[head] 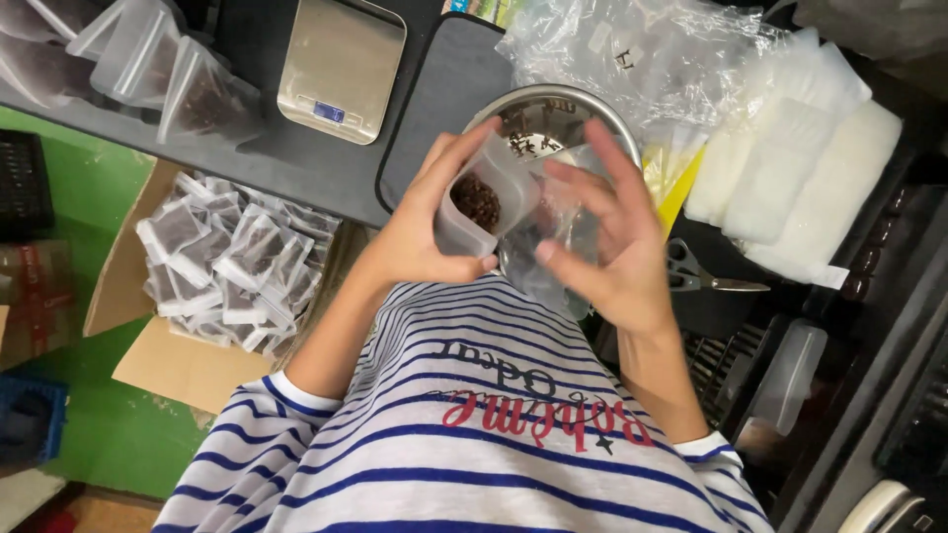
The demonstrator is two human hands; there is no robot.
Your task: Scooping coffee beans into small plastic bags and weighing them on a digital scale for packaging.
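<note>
- While the left hand [425, 232] is wrapped around a small clear pouch [484, 209], thumb along the bottom edge and fingers behind, the pouch sits right in front of the steel bowl [583, 107], tilted so its open mouth faces up and toward the bowl.
- The right hand [602, 237] is spread, fingers fanned and not clenched; its fingertips touch the thin plastic at the pouch's far side, so it pinches or steadies the film rather than gripping hard. Both hands meet at the pouch, the left carrying it, the right just beside it on the bowl side.
- The pouch's long axis runs from the left palm up toward the bowl rim. It is frosted, soft-walled plastic, partly filled with dark brown, crumbly dried bits heaped near the opening.
- Directly behind the hands, the bowl rests on the dark table [296, 158], with a few dark fragments visible inside.
- Left of the bowl lies a flat silver scale [341, 64]; further left are more filled pouches on the table.
- Right of the bowl lie crumpled clear bags [652, 49], stacked white bags [790, 168] and scissors [696, 276].
- Below and left of the bowl, on the floor, a cardboard box [178, 365] holds many filled pouches.
</note>
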